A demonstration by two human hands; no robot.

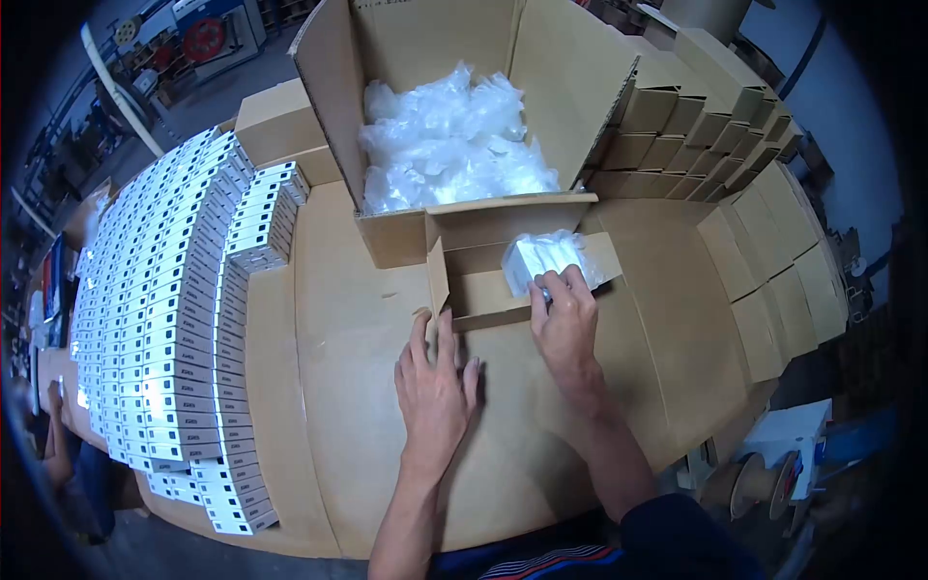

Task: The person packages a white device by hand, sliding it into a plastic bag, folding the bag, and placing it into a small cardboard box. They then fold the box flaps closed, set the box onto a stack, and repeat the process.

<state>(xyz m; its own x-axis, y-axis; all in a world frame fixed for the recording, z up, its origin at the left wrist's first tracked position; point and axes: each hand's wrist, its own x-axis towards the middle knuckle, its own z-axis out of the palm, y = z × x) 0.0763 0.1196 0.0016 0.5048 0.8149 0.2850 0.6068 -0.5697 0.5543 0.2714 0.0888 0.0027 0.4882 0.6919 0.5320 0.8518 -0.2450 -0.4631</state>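
A small open cardboard box (483, 294) lies in front of the large carton, its flaps folded out. My right hand (565, 324) is closed on the near edge of a clear plastic bag with white contents (537, 259), over the small box's right end. What exactly the bag contains is hard to make out. At the near left corner of the box, my left hand (435, 391) has its fingers stretched out, with the fingertips touching or very near the left flap (438, 275).
Behind stands a large open carton (570, 87) of clear plastic bags (445, 135). Stacked white boxes (145, 300) line the left of the table (387, 464). Cardboard boxes (686, 126) are piled at right. Another person's arm (58, 435) shows at far left.
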